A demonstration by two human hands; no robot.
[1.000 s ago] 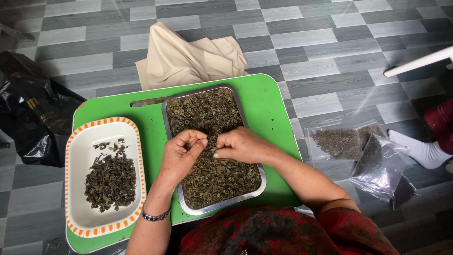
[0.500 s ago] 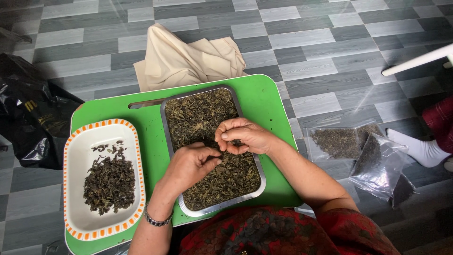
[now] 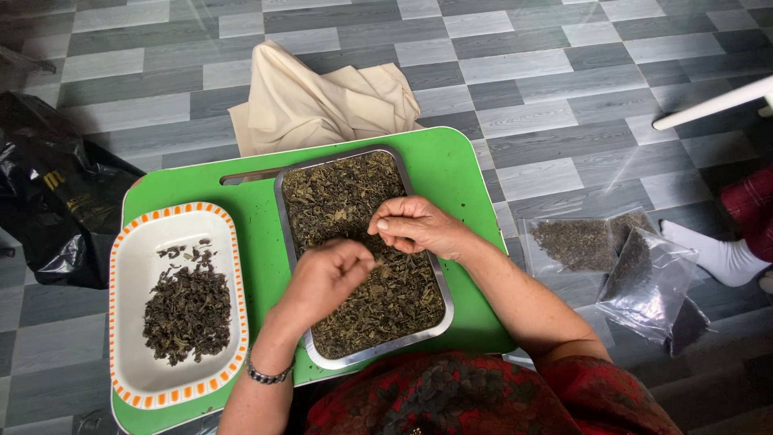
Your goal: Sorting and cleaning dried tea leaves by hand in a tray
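Sorting: dried leaves (image 3: pixel 354 193) fill a metal tray (image 3: pixel 441 314) on a green board (image 3: pixel 459 161), and both hands work above the tray's middle.
Left hand: the left hand (image 3: pixel 326 278) hovers low over the leaves with fingers curled in toward the palm; it is blurred, so I cannot tell whether it pinches anything.
Right hand: the right hand (image 3: pixel 419 225) sits just beyond the left, its thumb and fingertips pressed together as if nipping a small bit, though the bit itself is too small to see.
Dish: a white dish with an orange rim (image 3: pixel 133 242) lies to the left of the tray on the same board, holding a smaller, darker heap of leaves (image 3: pixel 187 310).
Step in hand: by the look of it, picking through the tray's leaves bit by bit.
Next move calls for: a fine pinch and a light touch, so that loose leaves are not flicked over the tray's low edge.
Around: a cream cloth (image 3: pixel 322 97) is bunched on the grey tiled floor beyond the board, a black plastic bag (image 3: pixel 48 201) lies far left, and clear bags of leaves (image 3: pixel 636 274) lie to the right beside another person's white sock (image 3: pixel 717 254).
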